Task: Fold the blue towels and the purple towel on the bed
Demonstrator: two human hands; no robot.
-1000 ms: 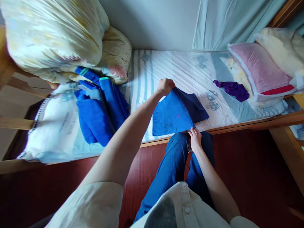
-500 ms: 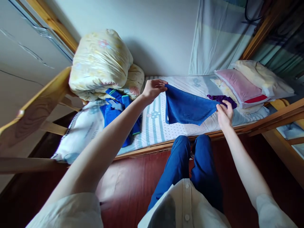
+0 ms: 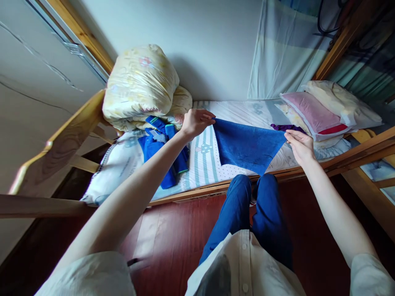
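A blue cloth hangs stretched between my two hands above the bed. My left hand pinches its upper left corner. At the upper right corner, the fingers of my right hand are closed on it. The lower edge of the cloth hangs down close to my knees. Behind my right hand a crumpled purple cloth lies on the mattress, partly hidden. Blue clothing with green trim lies in a heap left of my left hand, partly behind my forearm.
The bed has a white and teal patterned sheet. A bundled yellow quilt sits at its left end. Pink and cream pillows lie at the right. A wooden rail and a headboard bound the bed. A pale curtain hangs behind.
The blue cloth is spread wider and hangs a little lower. My right hand has moved to the right, my left hand slightly down and left. The view has shifted slightly.
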